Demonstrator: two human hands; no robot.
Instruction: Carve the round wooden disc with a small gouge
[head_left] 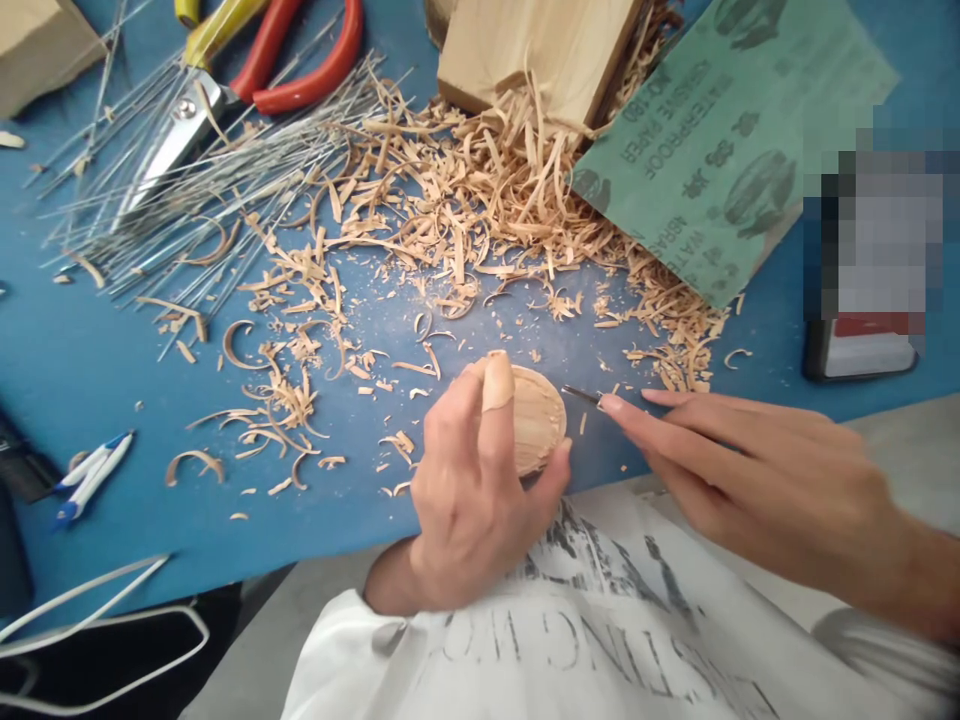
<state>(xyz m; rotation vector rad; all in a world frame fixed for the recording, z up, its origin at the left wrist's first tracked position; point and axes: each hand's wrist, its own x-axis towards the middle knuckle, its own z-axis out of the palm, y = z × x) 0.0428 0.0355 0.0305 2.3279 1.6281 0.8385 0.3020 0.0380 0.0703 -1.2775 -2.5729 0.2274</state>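
My left hand (469,490) grips a small round piece of wood (538,418) at the front of the blue table. Its thumb presses the right edge, and a tan bandage (498,385) covers one fingertip. Part of the wood's left side is hidden under the fingers. A shallow groove with rough chips runs along the wood's rim. Just to the right, my right hand (765,470) is closed around a thin carving tool (582,396). The dark tip points left, close to the disc but apart from it. The tool's handle is hidden in the fingers.
Curled wood shavings (457,200) spread across the blue table (337,520). Thin metal wires (247,180) lie under red-handled shears (187,110) at left. A wooden block (532,50), green sandpaper (720,150), a partly pixelated phone-like object (862,350) and pens (94,480) lie around.
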